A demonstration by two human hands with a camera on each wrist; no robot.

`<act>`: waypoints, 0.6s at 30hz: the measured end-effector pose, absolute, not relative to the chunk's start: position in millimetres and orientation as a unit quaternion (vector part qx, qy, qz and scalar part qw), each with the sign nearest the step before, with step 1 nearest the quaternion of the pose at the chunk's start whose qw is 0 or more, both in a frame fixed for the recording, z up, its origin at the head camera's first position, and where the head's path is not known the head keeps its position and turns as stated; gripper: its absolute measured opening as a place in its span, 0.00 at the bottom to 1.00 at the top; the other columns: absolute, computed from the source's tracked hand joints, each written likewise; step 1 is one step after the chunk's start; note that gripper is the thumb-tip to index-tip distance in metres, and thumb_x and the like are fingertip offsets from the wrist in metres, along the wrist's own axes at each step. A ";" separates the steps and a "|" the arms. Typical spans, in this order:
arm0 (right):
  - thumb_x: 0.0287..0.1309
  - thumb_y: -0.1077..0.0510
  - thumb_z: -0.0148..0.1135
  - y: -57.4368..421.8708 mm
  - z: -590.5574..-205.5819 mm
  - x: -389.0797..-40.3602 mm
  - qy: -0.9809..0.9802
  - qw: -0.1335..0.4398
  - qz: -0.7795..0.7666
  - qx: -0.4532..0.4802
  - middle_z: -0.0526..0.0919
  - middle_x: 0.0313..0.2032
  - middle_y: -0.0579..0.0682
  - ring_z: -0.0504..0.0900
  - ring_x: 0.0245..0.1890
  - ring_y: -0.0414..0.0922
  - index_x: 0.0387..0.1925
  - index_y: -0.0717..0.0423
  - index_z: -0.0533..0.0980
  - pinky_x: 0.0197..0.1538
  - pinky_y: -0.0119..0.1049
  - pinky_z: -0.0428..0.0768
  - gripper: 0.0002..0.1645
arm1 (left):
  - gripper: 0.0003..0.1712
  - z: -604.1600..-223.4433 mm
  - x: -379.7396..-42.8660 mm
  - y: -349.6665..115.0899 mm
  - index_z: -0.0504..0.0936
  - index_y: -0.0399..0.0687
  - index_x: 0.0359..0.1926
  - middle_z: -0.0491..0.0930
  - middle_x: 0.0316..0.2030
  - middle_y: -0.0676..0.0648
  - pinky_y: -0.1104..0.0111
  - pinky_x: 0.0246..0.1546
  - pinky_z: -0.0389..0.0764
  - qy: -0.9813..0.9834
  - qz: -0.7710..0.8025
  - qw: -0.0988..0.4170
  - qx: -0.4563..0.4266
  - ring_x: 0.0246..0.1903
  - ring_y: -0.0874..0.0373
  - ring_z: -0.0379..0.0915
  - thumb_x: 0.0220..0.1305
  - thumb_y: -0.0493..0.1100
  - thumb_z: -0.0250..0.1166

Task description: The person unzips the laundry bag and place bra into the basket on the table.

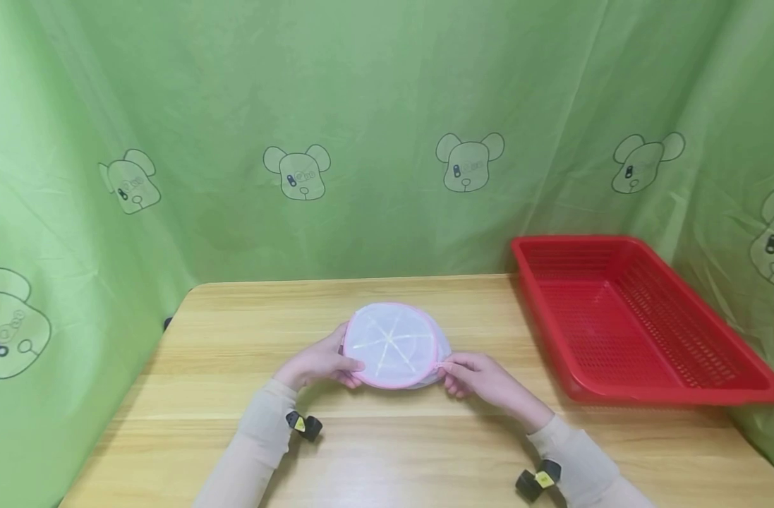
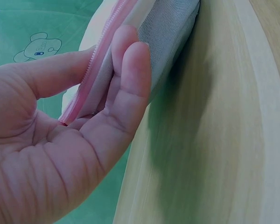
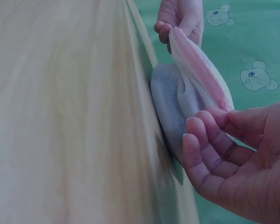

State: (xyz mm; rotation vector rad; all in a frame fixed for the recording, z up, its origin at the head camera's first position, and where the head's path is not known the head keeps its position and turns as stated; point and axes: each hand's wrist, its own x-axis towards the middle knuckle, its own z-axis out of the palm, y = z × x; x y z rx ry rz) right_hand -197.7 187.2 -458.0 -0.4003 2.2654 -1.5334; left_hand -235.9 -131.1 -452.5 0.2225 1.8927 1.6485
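A round white mesh zip bag with a pink zipper rim and a pale star of lines on its top sits above the front middle of the table. Its grey mesh side hangs in soft folds, low over the wood. My left hand grips the bag's left rim, thumb on top and fingers beneath; the left wrist view shows the pink zipper between them. At the right end of the rim, my right hand pinches the zipper by what looks like its pull, the other fingers loosely curled below.
A red plastic basket with perforated walls stands at the right of the wooden table. Green curtain printed with bear heads surrounds the table's back and sides. Black wrist cameras are strapped over both sleeves.
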 end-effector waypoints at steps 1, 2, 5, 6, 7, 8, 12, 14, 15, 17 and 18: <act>0.70 0.56 0.50 187.3 -458.2 -197.8 0.805 0.187 -0.545 -0.143 0.82 0.34 0.63 0.82 0.32 0.46 0.43 0.69 0.78 0.38 0.41 0.88 0.18 | 0.59 -452.3 -235.8 -131.1 0.32 0.56 0.77 0.78 0.41 0.32 0.60 0.35 0.89 0.715 0.623 0.306 0.084 0.27 0.51 0.82 0.59 0.27 0.62; 0.70 0.56 0.51 187.4 -458.2 -197.8 0.805 0.188 -0.544 -0.144 0.82 0.33 0.62 0.82 0.32 0.46 0.43 0.69 0.78 0.38 0.41 0.88 0.18 | 0.60 -452.2 -235.9 -130.9 0.32 0.56 0.77 0.78 0.41 0.32 0.60 0.35 0.89 0.715 0.623 0.306 0.083 0.27 0.51 0.82 0.59 0.27 0.62; 0.70 0.56 0.51 187.6 -457.6 -197.7 0.804 0.186 -0.544 -0.150 0.82 0.33 0.62 0.82 0.32 0.45 0.43 0.70 0.78 0.38 0.40 0.88 0.19 | 0.60 -451.9 -236.2 -130.6 0.31 0.56 0.77 0.78 0.41 0.32 0.60 0.35 0.89 0.715 0.623 0.306 0.085 0.27 0.51 0.82 0.59 0.27 0.62; 0.70 0.56 0.51 187.6 -457.5 -197.7 0.805 0.184 -0.544 -0.151 0.82 0.33 0.62 0.82 0.31 0.44 0.43 0.70 0.78 0.37 0.40 0.88 0.19 | 0.60 -452.0 -236.4 -130.4 0.31 0.56 0.77 0.78 0.41 0.32 0.60 0.35 0.89 0.715 0.623 0.307 0.085 0.27 0.51 0.82 0.59 0.27 0.62; 0.70 0.56 0.51 187.5 -457.3 -197.5 0.804 0.184 -0.545 -0.151 0.82 0.33 0.62 0.82 0.31 0.44 0.43 0.70 0.78 0.37 0.40 0.88 0.19 | 0.60 -452.4 -236.6 -130.3 0.31 0.56 0.77 0.78 0.41 0.32 0.60 0.35 0.89 0.715 0.622 0.306 0.086 0.27 0.51 0.82 0.59 0.27 0.62; 0.70 0.56 0.51 187.4 -457.0 -197.4 0.804 0.184 -0.545 -0.152 0.82 0.33 0.63 0.82 0.31 0.44 0.43 0.70 0.78 0.37 0.40 0.88 0.19 | 0.60 -452.6 -236.8 -130.1 0.32 0.56 0.77 0.79 0.41 0.32 0.60 0.35 0.89 0.716 0.622 0.306 0.087 0.27 0.51 0.82 0.59 0.27 0.62; 0.70 0.56 0.51 186.5 -457.2 -197.0 0.802 0.189 -0.546 -0.151 0.82 0.33 0.63 0.82 0.31 0.45 0.43 0.71 0.77 0.37 0.40 0.88 0.19 | 0.60 -454.6 -237.8 -129.5 0.32 0.55 0.77 0.79 0.40 0.32 0.60 0.35 0.89 0.717 0.622 0.305 0.084 0.27 0.51 0.82 0.58 0.28 0.62; 0.70 0.56 0.51 185.9 -457.6 -196.8 0.801 0.195 -0.545 -0.150 0.82 0.32 0.63 0.82 0.31 0.45 0.43 0.71 0.77 0.37 0.39 0.87 0.19 | 0.59 -455.1 -238.1 -129.4 0.32 0.54 0.77 0.79 0.39 0.33 0.60 0.35 0.89 0.717 0.622 0.303 0.080 0.27 0.51 0.82 0.58 0.28 0.63; 0.70 0.56 0.51 185.6 -457.9 -196.7 0.801 0.198 -0.544 -0.151 0.82 0.32 0.62 0.82 0.31 0.45 0.43 0.71 0.77 0.37 0.39 0.87 0.19 | 0.59 -455.4 -238.3 -129.4 0.32 0.53 0.77 0.79 0.38 0.33 0.60 0.35 0.89 0.718 0.623 0.302 0.078 0.27 0.51 0.82 0.58 0.28 0.63; 0.70 0.56 0.51 184.9 -458.3 -196.5 0.802 0.202 -0.541 -0.151 0.82 0.31 0.60 0.82 0.31 0.45 0.43 0.71 0.77 0.37 0.39 0.87 0.19 | 0.59 -455.7 -238.6 -129.4 0.32 0.52 0.77 0.80 0.37 0.34 0.60 0.35 0.89 0.718 0.624 0.300 0.074 0.26 0.52 0.82 0.58 0.28 0.63; 0.70 0.56 0.51 184.5 -458.6 -196.3 0.803 0.203 -0.540 -0.151 0.82 0.31 0.60 0.82 0.31 0.45 0.43 0.71 0.77 0.37 0.38 0.87 0.19 | 0.59 -455.8 -238.8 -129.4 0.32 0.52 0.77 0.80 0.36 0.35 0.60 0.36 0.89 0.718 0.625 0.299 0.070 0.26 0.52 0.82 0.58 0.29 0.64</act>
